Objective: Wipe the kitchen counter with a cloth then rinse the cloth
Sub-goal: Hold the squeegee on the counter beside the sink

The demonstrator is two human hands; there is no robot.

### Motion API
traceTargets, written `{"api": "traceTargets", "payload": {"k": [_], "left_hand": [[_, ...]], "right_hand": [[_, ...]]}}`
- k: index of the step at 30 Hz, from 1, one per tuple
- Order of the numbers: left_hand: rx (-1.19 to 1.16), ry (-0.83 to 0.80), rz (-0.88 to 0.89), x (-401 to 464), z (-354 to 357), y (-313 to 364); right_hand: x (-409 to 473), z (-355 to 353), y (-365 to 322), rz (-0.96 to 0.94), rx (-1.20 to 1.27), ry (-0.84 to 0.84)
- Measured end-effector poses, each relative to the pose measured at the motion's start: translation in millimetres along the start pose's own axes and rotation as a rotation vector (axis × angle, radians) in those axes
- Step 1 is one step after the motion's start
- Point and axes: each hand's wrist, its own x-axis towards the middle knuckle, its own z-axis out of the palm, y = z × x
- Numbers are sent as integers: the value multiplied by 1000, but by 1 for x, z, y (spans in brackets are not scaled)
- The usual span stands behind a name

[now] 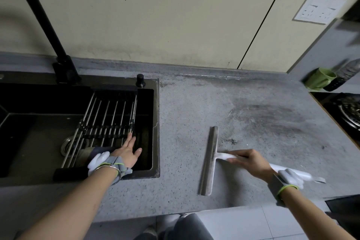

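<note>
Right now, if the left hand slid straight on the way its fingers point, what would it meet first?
Probably the drying rack: the left hand has open fingers aimed at its near right end above the sink. Depth is unclear.

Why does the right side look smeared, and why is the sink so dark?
Head view: motion blur smears the green mug and bottle at the right edge; dim light leaves the black sink murky; the wide-angle lens bends the counter edges.

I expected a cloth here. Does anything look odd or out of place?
Yes: the right hand grips a squeegee, not a cloth, and dark grime smears the counter beyond it.
</note>
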Motion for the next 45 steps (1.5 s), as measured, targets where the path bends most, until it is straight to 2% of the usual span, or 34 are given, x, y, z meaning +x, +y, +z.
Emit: {"api": "traceTargets", "payload": {"k": [13, 23, 27, 31, 40, 45], "left_hand": [[21, 5, 5, -1, -1, 0], [25, 10, -10, 0, 2, 1], [4, -3, -9, 2, 3, 0], [4, -3, -3, 3, 3, -2], [-5, -9, 10, 3, 1, -2], [-11, 2, 0, 0, 1, 0]], "right_hand": [[20, 32, -36, -57, -57, -90], [35, 80, -83, -138, -26, -241], [36, 92, -96, -195, -63, -224], [33, 77, -86, -151, 28, -201], [14, 9, -18, -24, 29, -16], [13, 1, -3, -11, -16, -41]]}}
